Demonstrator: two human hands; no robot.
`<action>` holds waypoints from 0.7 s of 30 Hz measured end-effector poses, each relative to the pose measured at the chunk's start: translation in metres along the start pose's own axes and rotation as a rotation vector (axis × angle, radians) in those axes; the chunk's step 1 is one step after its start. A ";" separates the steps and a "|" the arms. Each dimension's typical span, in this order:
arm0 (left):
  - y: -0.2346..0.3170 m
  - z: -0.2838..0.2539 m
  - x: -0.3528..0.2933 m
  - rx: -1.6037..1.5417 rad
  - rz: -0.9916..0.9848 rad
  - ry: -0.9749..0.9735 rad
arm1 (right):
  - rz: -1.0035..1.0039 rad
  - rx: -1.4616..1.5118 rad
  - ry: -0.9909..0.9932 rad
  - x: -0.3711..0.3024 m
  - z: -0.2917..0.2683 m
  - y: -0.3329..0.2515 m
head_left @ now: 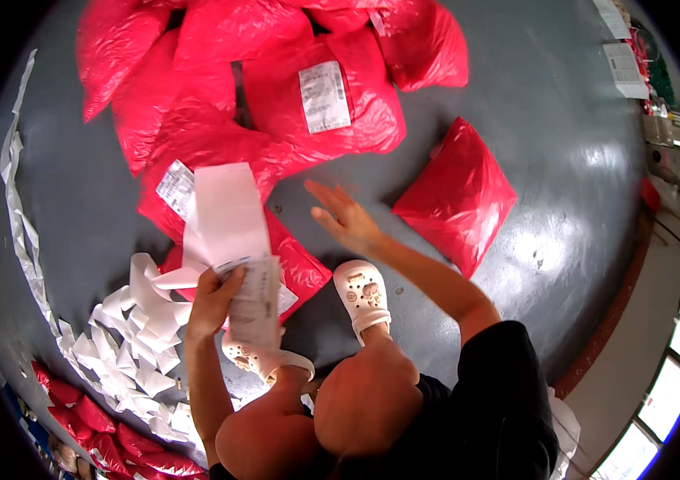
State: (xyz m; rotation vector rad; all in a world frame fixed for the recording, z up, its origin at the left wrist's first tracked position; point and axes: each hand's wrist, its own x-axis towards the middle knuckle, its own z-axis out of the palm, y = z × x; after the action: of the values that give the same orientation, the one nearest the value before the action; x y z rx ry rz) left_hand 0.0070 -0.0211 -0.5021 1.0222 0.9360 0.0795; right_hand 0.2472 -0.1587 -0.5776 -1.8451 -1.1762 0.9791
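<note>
My left hand [213,301] is closed on a strip of printed shipping labels [255,306]. Blank white backing paper [232,212] stretches away from that hand, over a red plastic mailer bag [301,258] on the floor. A stuck-on label [176,189] shows on red plastic beside the paper. Out in front of me, my right hand [349,222] is open with its fingers apart and nothing in it. To its right lies a single plump red mailer bag [461,196], with no label visible on its upper side.
Several red bags [220,96] are heaped at the far side, one bearing a white label [325,96]. Crumpled backing paper [136,328] trails along the left. More red bags [108,432] lie at lower left. My pale clogs [360,293] stand close to the near bag.
</note>
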 end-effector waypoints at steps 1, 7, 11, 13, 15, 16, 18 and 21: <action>-0.002 0.013 0.005 0.112 -0.047 -0.059 | -0.022 0.100 0.036 -0.019 -0.001 -0.020; -0.006 0.058 -0.003 0.236 0.018 -0.292 | 0.075 0.400 0.240 -0.047 -0.020 -0.093; 0.001 0.067 -0.012 0.174 0.110 -0.246 | 0.157 0.453 0.568 -0.027 -0.048 -0.066; -0.002 0.069 -0.015 0.172 0.160 -0.239 | -0.108 -0.247 0.954 -0.025 -0.051 -0.078; -0.002 0.068 -0.018 0.196 0.111 -0.225 | -0.335 -0.383 0.576 -0.043 -0.043 -0.109; -0.002 0.070 -0.019 0.205 0.084 -0.227 | -0.437 -0.454 0.385 -0.055 -0.039 -0.119; 0.009 0.075 -0.029 0.299 0.152 -0.212 | -0.412 -0.245 0.212 -0.061 -0.017 -0.112; 0.009 0.075 -0.034 0.437 0.297 -0.155 | -0.342 -0.121 0.048 -0.067 -0.016 -0.111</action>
State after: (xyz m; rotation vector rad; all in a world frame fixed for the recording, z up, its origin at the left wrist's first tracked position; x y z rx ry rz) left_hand 0.0411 -0.0845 -0.4602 1.5467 0.6663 0.0423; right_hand 0.1993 -0.1882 -0.4598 -1.6731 -1.4880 0.6802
